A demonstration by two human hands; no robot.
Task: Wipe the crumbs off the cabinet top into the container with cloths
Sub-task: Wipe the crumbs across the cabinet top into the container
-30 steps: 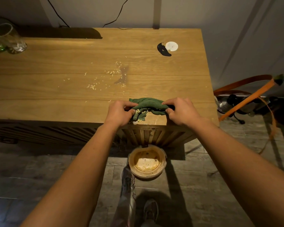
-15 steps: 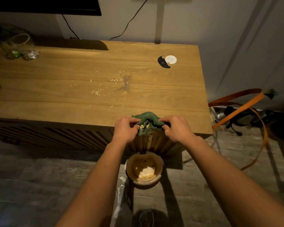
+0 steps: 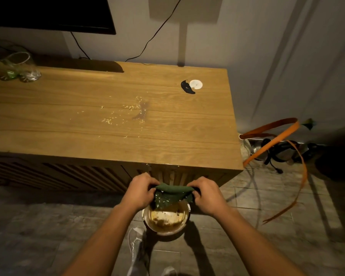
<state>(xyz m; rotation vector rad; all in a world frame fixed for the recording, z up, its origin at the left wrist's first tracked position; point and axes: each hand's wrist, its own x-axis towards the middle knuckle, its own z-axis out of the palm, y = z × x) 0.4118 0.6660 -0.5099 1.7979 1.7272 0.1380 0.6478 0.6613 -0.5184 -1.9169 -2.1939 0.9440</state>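
The long light-brown wooden cabinet top [image 3: 187, 126] shows straight grain under a smooth, faintly shiny finish, with a dull darker smear among the pale dry crumbs [image 3: 131, 107]. Its slatted wooden front [image 3: 68, 174] looks matt and ribbed. The dark green cloth [image 3: 173, 193] is soft, matt fabric with pale specks clinging to it. The round tan container [image 3: 165, 232] has a smooth, glossy inside; whether it is plastic or ceramic cannot be told. The clear glass vessels [image 3: 28, 70] glint. The grey floor tiles [image 3: 38, 226] look stone-like, rough and matt. The pale painted wall [image 3: 267, 46] is flat and matt.
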